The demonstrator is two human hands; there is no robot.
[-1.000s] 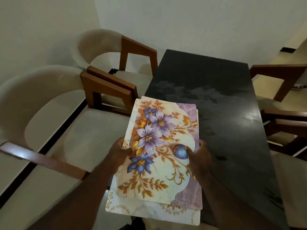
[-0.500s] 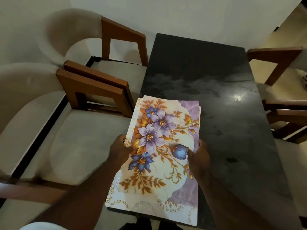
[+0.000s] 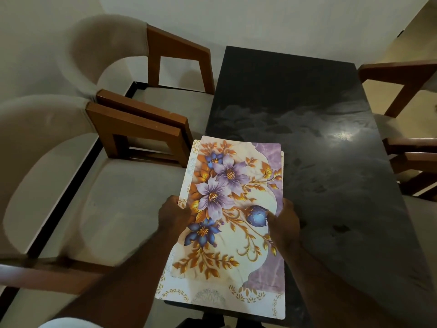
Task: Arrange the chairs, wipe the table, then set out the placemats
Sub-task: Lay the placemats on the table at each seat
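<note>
I hold a stack of floral placemats (image 3: 231,209) over the near left corner of the dark table (image 3: 319,143). The top mat shows purple and blue flowers with orange leaves; a cream mat with a gold border sticks out beneath it at the near end. My left hand (image 3: 173,216) grips the stack's left edge. My right hand (image 3: 282,223) grips the right edge, thumb on top. Two beige chairs with wooden arms stand at the left: the near chair (image 3: 99,197) and the far chair (image 3: 165,74).
More wooden-armed chairs (image 3: 406,147) stand along the table's right side. A white wall runs behind the table's far end. The tabletop is dark, glossy and smeared, with a light reflection at the right.
The view has tilted down and closer to the table. The placemat stack stays gripped in both hands, over the table's near left corner.
</note>
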